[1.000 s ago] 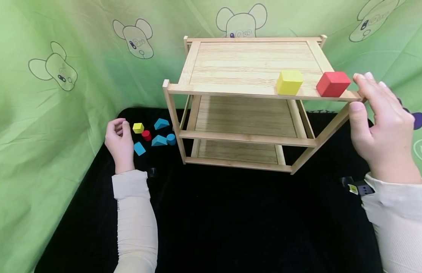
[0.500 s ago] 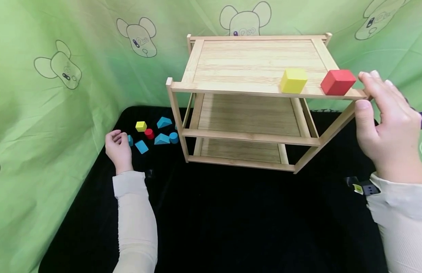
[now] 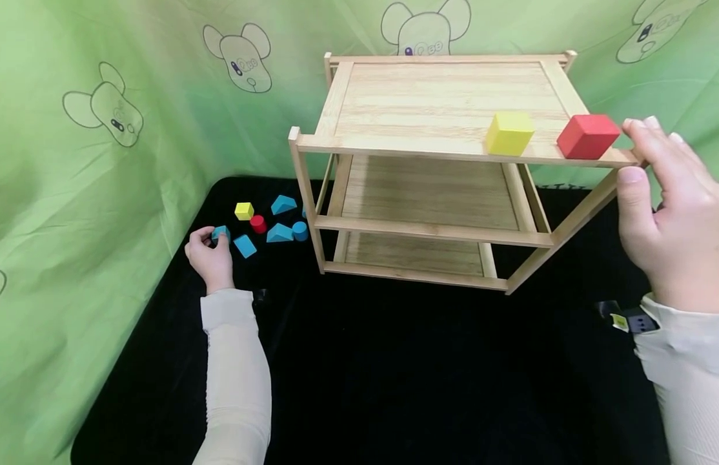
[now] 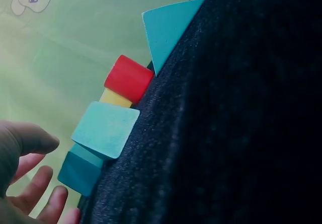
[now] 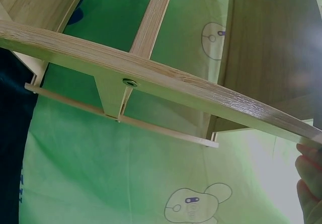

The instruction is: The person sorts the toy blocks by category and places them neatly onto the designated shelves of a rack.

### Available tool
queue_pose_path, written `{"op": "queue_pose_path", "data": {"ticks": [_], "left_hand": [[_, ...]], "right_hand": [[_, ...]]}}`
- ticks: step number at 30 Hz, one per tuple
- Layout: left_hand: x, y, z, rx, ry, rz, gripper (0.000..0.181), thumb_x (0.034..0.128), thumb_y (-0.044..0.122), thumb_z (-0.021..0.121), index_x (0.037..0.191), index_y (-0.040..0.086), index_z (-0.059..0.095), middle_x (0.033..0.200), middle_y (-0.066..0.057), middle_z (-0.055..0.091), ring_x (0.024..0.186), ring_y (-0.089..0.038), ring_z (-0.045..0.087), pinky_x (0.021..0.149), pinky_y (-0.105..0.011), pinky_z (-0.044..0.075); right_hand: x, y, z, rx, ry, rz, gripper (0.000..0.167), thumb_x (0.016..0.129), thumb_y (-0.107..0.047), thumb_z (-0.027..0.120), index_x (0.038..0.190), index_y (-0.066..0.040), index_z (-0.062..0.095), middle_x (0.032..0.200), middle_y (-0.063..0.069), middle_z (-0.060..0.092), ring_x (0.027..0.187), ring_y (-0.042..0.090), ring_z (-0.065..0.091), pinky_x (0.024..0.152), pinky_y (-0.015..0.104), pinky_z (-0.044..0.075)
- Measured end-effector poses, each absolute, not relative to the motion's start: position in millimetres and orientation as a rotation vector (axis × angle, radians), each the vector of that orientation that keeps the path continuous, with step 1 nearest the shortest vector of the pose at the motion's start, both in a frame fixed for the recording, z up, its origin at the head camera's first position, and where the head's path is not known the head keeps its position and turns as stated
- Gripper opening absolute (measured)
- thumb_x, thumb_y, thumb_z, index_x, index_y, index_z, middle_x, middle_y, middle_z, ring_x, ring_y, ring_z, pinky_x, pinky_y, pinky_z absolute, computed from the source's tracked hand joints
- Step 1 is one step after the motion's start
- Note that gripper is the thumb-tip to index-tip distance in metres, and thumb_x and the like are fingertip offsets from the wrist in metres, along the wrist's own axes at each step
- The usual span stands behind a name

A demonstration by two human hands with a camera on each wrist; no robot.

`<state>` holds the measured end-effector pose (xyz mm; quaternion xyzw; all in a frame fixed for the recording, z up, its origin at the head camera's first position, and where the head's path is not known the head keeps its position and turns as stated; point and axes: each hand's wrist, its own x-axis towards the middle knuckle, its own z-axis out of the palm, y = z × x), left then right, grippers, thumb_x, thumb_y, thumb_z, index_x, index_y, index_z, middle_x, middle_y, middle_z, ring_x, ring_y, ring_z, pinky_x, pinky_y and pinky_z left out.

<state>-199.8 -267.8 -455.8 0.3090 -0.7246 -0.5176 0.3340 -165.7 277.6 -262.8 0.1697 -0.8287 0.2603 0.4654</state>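
My left hand [image 3: 211, 258] is beside a small blue cube [image 3: 221, 233] on the black cloth, thumb and fingers spread around its near side. In the left wrist view, a gap shows between the thumb and that cube [image 4: 80, 168]. Close by lie a flat blue block [image 3: 245, 245], a yellow cube [image 3: 244, 211] and a red cylinder [image 3: 258, 224]. My right hand [image 3: 676, 213] grips the front right corner of a wooden shelf [image 3: 429, 97], thumb in front and fingers behind. On its top stand a yellow block [image 3: 509, 134] and a red block [image 3: 588, 137].
Two blue triangular blocks [image 3: 280, 233] and a blue cylinder [image 3: 299, 231] lie near the shelf's front left leg [image 3: 306, 200]. Two lower boards [image 3: 429, 194] sit beneath the top. A green printed curtain [image 3: 133, 161] stands behind and to the left.
My left hand has moved slightly right and up toward the blue cube, which was hidden behind it at first. My right hand stays on the shelf corner. The whole scene shifts a little rightward.
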Motion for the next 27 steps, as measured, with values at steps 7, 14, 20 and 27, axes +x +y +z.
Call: {"op": "queue_pose_path", "data": {"ticks": [7, 14, 20, 27], "left_hand": [[-201.5, -270.9, -460.2, 0.844, -1.923, -1.423, 0.038, 0.0916, 0.004, 0.068, 0.128, -0.004, 0.058, 0.134, -0.021, 0.049, 0.120, -0.028, 0.051, 0.105, -0.031, 0.043], [-201.7, -275.2, -464.9, 0.864, -2.015, -1.419, 0.049, 0.0934, 0.009, 0.068, 0.138, -0.002, 0.053, 0.139, -0.021, 0.049, 0.128, -0.030, 0.051, 0.110, -0.034, 0.042], [-202.3, -275.8, -464.2, 0.859, -2.063, -1.431, 0.053, 0.0967, 0.010, 0.065, 0.146, -0.001, 0.049, 0.146, -0.020, 0.050, 0.133, -0.031, 0.049, 0.114, -0.036, 0.039], [-203.1, -277.3, -464.6, 0.860, -2.149, -1.420, 0.053, 0.1022, 0.014, 0.059, 0.152, 0.003, 0.043, 0.152, -0.017, 0.047, 0.138, -0.032, 0.045, 0.117, -0.039, 0.035]], "right_hand": [[-162.8, 277.9, -261.4, 0.407, -2.062, 0.652, 0.048, 0.101, -0.036, 0.050, 0.136, -0.007, 0.064, 0.131, 0.019, 0.064, 0.133, 0.018, 0.053, 0.118, 0.035, 0.034], [-164.3, 275.5, -262.4, 0.405, -2.033, 0.698, 0.046, 0.101, -0.037, 0.052, 0.133, -0.007, 0.067, 0.124, 0.025, 0.067, 0.131, 0.014, 0.055, 0.118, 0.035, 0.035], [-163.8, 277.0, -262.1, 0.400, -2.051, 0.761, 0.044, 0.100, -0.035, 0.053, 0.134, -0.010, 0.067, 0.125, 0.027, 0.066, 0.132, 0.006, 0.053, 0.119, 0.032, 0.033], [-164.5, 276.8, -263.6, 0.391, -2.040, 0.783, 0.044, 0.100, -0.037, 0.054, 0.133, -0.010, 0.067, 0.128, 0.023, 0.065, 0.132, 0.006, 0.053, 0.119, 0.032, 0.033]]}}
